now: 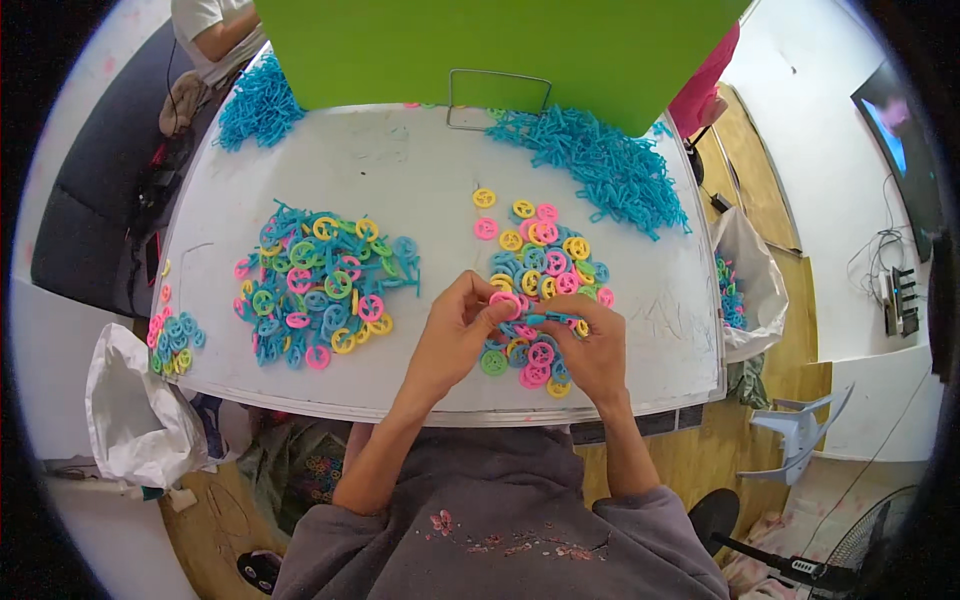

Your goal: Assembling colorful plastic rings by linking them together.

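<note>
White and scuffed, the tabletop (420,190) filled most of the view, with a bright green upright board (480,45) standing at its far edge and wooden flooring showing off to the right.

At the far left a crumpled white plastic bag (135,405) hung beside the table, and just above it a small cluster of coloured plastic rings (172,340) lay on the table's left rim. Further in sat a large heap of pink, yellow, green and blue plastic smiley-face rings mixed with blue plastic sticks (320,285). Behind it, near the far left corner, lay a mound of loose blue sticks (258,105).

Near the table's front edge, the left hand (455,335) pinched a pink plastic ring (505,300) between thumb and fingertips. Touching it, the right hand (590,350) had its fingers closed around a short blue plastic stick (548,319), its end meeting the pink ring. Both hands hovered over a second pile of smiley rings (545,265), which spread under and beyond them.

Behind that pile, a bigger drift of blue sticks (600,165) ran toward the far right corner. Another white bag holding coloured rings (745,285) hung off the table's right side.
</note>
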`<action>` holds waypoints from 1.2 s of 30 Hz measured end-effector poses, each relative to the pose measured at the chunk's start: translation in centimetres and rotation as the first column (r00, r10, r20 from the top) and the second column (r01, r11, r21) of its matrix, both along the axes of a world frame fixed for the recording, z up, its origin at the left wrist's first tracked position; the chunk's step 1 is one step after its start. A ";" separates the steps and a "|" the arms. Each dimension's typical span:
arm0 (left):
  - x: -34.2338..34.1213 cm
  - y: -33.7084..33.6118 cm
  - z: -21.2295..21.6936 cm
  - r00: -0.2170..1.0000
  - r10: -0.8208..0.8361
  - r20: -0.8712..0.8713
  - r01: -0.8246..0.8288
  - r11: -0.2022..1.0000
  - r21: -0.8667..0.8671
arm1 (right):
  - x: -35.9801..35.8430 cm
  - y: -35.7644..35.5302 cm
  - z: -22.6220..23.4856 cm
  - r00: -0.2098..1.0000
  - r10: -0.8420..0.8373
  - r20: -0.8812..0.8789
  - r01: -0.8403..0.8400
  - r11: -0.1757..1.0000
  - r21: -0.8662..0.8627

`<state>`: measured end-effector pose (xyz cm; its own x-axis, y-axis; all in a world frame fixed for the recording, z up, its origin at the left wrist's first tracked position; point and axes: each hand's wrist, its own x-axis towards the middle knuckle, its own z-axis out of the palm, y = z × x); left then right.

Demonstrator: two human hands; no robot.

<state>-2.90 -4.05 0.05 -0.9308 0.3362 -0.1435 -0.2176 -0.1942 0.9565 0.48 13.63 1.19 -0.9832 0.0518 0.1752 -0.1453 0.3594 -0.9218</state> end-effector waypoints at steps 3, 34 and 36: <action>0.0 0.0 0.1 1.000 -0.010 -0.022 0.011 0.999 0.033 | 0.0 0.2 -0.4 0.996 0.068 -0.051 -0.068 0.998 0.001; 0.6 2.5 -1.1 0.743 0.252 -0.620 -0.454 0.870 -0.191 | -0.1 -0.5 0.1 0.972 -0.021 0.234 0.095 0.947 -0.308; 0.8 2.8 -0.6 0.700 0.282 -0.656 -0.471 0.873 -0.128 | -0.2 -0.3 0.4 0.958 0.012 0.286 0.072 0.957 -0.282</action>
